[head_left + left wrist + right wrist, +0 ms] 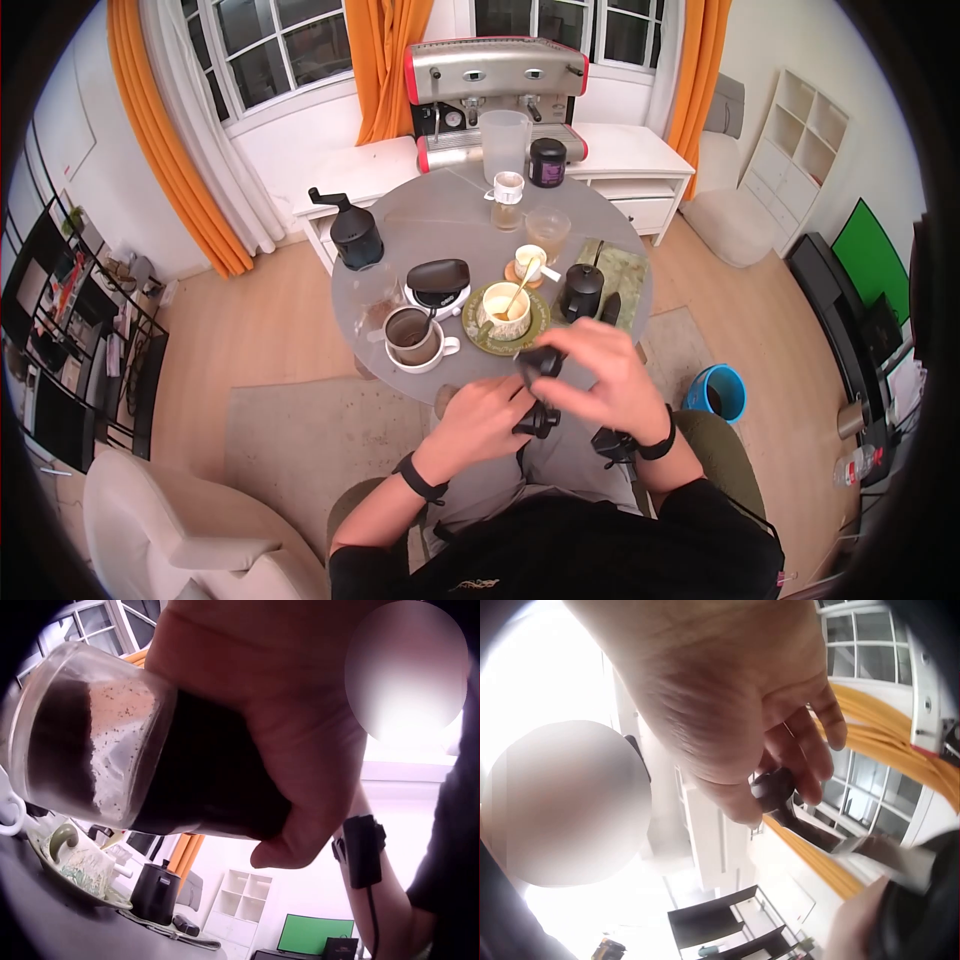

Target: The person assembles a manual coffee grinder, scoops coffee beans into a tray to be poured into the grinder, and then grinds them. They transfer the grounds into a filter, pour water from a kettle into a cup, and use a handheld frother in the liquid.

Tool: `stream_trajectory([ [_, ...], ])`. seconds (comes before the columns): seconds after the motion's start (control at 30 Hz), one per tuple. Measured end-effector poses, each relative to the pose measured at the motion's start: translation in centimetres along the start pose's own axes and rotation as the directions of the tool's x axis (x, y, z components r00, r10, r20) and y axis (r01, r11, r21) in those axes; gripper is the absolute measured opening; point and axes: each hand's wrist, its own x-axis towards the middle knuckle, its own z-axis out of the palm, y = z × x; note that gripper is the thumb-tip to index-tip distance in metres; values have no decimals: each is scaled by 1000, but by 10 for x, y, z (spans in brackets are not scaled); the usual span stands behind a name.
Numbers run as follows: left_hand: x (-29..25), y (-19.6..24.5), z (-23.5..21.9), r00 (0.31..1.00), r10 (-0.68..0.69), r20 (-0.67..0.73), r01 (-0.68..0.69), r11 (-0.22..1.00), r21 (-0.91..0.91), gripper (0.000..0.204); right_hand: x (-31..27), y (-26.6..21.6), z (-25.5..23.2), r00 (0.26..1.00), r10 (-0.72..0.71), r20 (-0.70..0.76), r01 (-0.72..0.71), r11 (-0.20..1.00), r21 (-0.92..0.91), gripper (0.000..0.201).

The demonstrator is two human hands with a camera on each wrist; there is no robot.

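Grinder (206, 761) is held tipped on its side above the lap (572, 468), near the edge of the surface (420, 215). Its black body (217, 791) is wrapped by the left hand (487, 418), and the knob (772, 789) of the crank (814, 832) is pinched by the right hand (598, 372). Stiffness and moderate weight may be expected; the clear jar (142, 780), with dark grounds (60, 731) inside, is probably slippery and breakable. Firm hold is best taken round the body, the crank being turned by its knob.

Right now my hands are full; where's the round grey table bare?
Back left, between the black crank grinder and tall translucent pitcher; back right, between the round black jar and marbled green slab. Crowded: front, around the round green plate.
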Motion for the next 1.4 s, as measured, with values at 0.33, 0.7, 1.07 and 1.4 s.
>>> stream_trajectory([
  [0.33, 1, -12, -37, 950, -81, -303, 60, 995, -78, 39, -50, 29, -27, 701, 324, 635, -306, 941, -143, 37],
  [0.7, 0, -13, -1, 995, -39, -96, 38, 999, -17, 46, -4, -41, 11, 855, -311, 416, 188, 932, 310, 38],
  [1.07, 5, 5, -29, 974, -70, -218, 63, 997, -39, 37, -5, 25, -5, 922, 372, 112, -293, 855, -429, 51],
  [1.4, -1, -17, -40, 976, -150, -161, 165, 983, 84, 46, -51, -4, 22, 476, 32, 879, -65, 998, -1, 37],
])
